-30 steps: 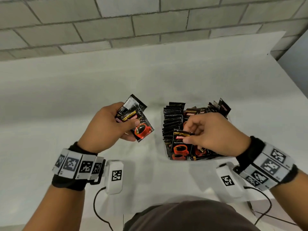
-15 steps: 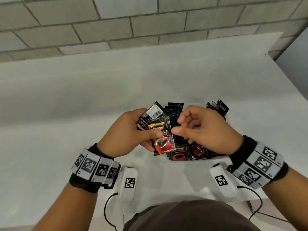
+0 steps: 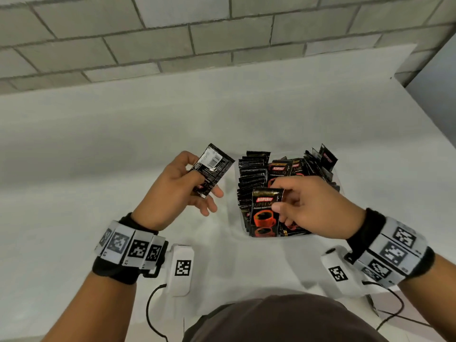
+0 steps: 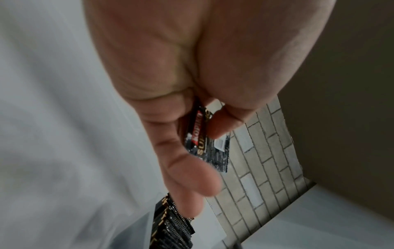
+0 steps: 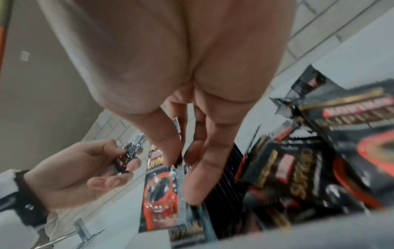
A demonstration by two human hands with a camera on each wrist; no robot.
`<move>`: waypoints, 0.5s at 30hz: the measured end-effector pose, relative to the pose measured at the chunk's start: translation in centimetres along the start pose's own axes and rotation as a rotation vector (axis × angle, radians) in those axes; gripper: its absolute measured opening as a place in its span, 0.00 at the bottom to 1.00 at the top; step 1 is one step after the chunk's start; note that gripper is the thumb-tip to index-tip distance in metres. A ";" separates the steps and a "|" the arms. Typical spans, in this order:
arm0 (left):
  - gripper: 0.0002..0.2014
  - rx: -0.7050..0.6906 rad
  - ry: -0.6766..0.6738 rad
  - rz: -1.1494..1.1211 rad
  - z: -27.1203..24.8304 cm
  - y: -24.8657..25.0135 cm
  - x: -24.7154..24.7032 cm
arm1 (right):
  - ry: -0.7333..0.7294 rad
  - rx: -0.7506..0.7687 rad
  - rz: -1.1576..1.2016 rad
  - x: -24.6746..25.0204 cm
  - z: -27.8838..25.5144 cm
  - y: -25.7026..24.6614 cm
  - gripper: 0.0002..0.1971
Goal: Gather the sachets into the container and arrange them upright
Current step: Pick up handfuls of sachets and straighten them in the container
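black foil sachet (image 3: 265, 211) pinched in my right hand (image 3: 313, 206), i am easing it upright into the container (image 3: 336, 180) at frame centre, left hand (image 3: 177, 191) gripping spare sachets (image 3: 212, 170) beside it.

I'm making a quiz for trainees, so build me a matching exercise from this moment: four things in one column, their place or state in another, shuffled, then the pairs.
Things
1. left hand
2. right hand
3. row of upright sachets
4. container

Places or states
A. stands on edge along the left side of the container
B. sits on the white table, full of sachets
C. holds a sachet barcode side up, beside the container
D. pinches a sachet with a red cup at the near end of the container

Pairs: 1-C, 2-D, 3-A, 4-B
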State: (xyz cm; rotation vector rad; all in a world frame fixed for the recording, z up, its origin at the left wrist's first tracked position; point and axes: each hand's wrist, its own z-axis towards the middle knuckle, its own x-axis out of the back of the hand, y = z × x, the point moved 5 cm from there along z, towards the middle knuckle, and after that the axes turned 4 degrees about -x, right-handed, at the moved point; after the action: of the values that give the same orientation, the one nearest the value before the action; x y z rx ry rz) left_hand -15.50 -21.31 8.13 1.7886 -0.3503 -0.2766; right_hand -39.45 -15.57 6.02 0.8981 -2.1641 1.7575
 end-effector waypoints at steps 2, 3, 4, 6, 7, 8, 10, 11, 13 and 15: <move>0.04 -0.042 0.029 0.085 0.1 -0.2 0.4 | -0.013 -0.001 -0.036 -0.8 0.3 0.6 0.08; 0.04 -0.090 0.049 0.170 0.1 -0.3 0.6 | -0.014 0.004 -0.065 -1.1 0.4 0.9 0.10; 0.05 -0.152 0.071 0.281 0.1 -0.3 0.7 | -0.010 0.012 -0.095 -1.4 0.6 1.0 0.12; 0.08 -0.277 0.118 0.530 -0.1 0.2 0.8 | 0.014 0.008 -0.103 -1.5 0.8 1.0 0.17; 0.08 -0.324 0.119 0.605 -0.2 0.4 0.7 | 0.023 0.004 -0.089 -1.4 0.8 1.0 0.20; 0.08 -0.349 0.104 0.623 -0.3 0.4 0.6 | 0.030 0.002 -0.082 -1.2 0.9 1.0 0.21; 0.06 -0.348 0.061 0.520 -0.6 0.3 0.3 | 0.031 -0.008 -0.065 -0.8 0.8 0.9 0.22; 0.05 -0.351 0.044 0.469 -0.7 0.2 0.1 | 0.026 -0.013 -0.046 -0.5 0.8 1.0 0.21; 0.06 -0.397 0.014 0.432 -1.0 0.2 -0.7 | 0.005 -0.022 -0.024 -0.3 0.8 1.2 0.21; 0.07 -0.430 -0.022 0.427 -1.2 0.1 -1.5 | -0.021 -0.026 -0.051 -0.5 0.8 1.4 0.19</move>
State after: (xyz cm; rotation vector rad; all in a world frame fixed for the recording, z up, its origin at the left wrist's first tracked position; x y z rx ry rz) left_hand -16.50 -19.66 8.55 1.2532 -0.6260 -0.0595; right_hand -39.68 -16.00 4.44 0.9608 -2.1525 1.6999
